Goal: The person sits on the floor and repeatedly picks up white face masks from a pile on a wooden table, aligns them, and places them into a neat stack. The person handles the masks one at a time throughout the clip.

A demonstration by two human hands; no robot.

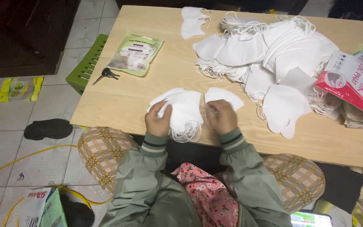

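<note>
On the pale wooden table point(127, 101), the left hand point(158, 120) pinches a fanned stack of white fabric face masks point(185, 111) (ear loops dangling at 6 o'clock); the right hand point(221, 117), at 3 o'clock, closes on one white folded mask point(225, 96).

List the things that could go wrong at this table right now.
The left hand holds a mask stack whose ear loops hang near the table edge; they could snag or slide off. The right hand presses a single mask beside that stack, so loops might tangle. The big pile leans loosely and may spill toward the red packet.
</note>
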